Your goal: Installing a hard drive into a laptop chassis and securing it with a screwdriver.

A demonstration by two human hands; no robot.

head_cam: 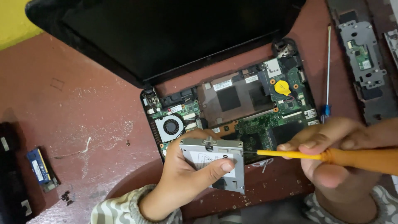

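The left hand [186, 170] grips a flat, silver, rectangular hard drive [213, 164] in its metal bracket, thumb across its white label. The right hand [327, 145] pinches an orange-handled screwdriver [327, 156], tip at the drive's edge.

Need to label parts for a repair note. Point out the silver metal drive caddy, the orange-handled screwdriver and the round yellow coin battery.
Silver metal drive caddy [215, 159]: head view, on its flat face.
Orange-handled screwdriver [290, 154]: head view, on its orange shaft.
Round yellow coin battery [282, 87]: head view, on its top.
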